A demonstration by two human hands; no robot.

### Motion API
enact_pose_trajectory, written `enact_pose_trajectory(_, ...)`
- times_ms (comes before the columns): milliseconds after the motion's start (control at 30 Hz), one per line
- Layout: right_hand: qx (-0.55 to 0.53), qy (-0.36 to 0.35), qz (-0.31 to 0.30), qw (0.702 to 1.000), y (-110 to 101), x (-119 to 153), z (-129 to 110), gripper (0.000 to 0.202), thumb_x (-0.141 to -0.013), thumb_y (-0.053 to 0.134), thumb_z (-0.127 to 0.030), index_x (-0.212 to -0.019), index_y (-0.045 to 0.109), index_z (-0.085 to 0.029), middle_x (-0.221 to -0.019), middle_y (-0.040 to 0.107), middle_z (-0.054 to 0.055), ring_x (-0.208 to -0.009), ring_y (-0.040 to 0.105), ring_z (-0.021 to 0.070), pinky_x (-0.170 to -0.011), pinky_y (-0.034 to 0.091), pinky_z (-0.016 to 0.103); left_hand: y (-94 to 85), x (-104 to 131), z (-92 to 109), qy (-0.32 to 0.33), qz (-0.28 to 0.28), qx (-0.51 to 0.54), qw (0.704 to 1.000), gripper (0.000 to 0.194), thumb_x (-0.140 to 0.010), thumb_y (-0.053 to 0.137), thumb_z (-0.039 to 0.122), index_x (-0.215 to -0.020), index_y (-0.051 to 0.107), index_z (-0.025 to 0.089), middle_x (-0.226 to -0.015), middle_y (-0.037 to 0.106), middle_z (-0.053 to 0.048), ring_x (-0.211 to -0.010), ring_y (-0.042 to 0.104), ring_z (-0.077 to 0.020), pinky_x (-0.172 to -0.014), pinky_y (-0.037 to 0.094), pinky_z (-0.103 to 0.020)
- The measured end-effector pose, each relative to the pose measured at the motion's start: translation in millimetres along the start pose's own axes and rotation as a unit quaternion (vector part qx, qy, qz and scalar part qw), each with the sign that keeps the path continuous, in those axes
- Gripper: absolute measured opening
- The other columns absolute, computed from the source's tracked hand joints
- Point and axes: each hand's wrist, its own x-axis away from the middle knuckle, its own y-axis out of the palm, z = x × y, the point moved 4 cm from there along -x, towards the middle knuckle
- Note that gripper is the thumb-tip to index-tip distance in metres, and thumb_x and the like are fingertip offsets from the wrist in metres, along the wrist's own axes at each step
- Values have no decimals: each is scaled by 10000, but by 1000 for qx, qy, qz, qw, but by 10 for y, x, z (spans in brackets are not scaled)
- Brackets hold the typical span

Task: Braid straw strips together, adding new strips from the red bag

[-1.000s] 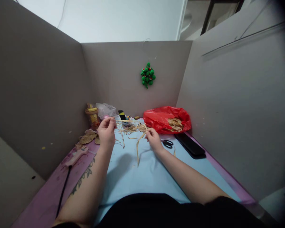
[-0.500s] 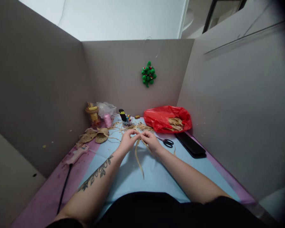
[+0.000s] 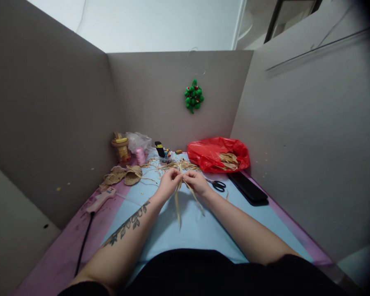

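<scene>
The left hand has come in from the back-left of the table to meet the right hand over the pale blue mat; the work now sits between both. Each hand's fingertips are pinched shut on the tan dried-straw strips, whose loose ends hang from the pinch toward the table's near edge. Black-handled scissors lie just right.
</scene>
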Motion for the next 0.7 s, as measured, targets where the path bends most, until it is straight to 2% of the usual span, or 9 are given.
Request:
enact_pose_trajectory(200, -3, 10, -34, 999, -29, -7, 40, 264, -618, 690, -386, -575, 580, -150, -414, 445, -50, -378, 328, 59, -400, 211, 206, -10, -17, -26, -32, -23, 60, 997, 194, -641, 621, 294, -671, 507, 140, -554, 538, 26, -511, 489, -81, -502, 365, -197)
enact_pose_trajectory(400, -7, 26, -71, 997, -8, -13, 77, 275, -632, 682, -400, -600, 587, -144, -431, 456, -51, -395, 338, 57, -414, 222, 201, -32, -32, -152, -146, -50, 149, 977, 357, -511, 734, 352, -688, 508, 139, -528, 508, 43, -447, 432, -48, -460, 330, -182)
enact_pose_trajectory(533, -14, 27, -80, 996, 11, -12, 61, 268, -633, 680, -393, -603, 588, -142, -432, 455, -54, -395, 335, 55, -411, 222, 198, -28, -13, -181, -196, -71, 191, 959, 366, -480, 749, 338, -680, 518, 138, -538, 502, 43, -454, 429, -39, -460, 329, -170)
enact_pose_trajectory(600, -11, 30, -70, 997, 0, -19, 64, 256, -634, 676, -380, -603, 587, -142, -443, 468, -49, -398, 344, 56, -410, 231, 196, -47, -12, -162, -195, -82, 170, 963, 338, -508, 733, 346, -688, 540, 135, -569, 530, 25, -486, 460, -49, -472, 351, -170)
enact_pose_trajectory(700, 15, 31, -47, 998, -24, -29, 61, 232, -629, 665, -353, -573, 578, -145, -445, 484, -44, -401, 358, 60, -406, 246, 196, -121, -28, -102, -152, -91, 52, 983, 271, -595, 661, 381, -676, 580, 135, -577, 550, 5, -486, 468, -66, -448, 364, -176)
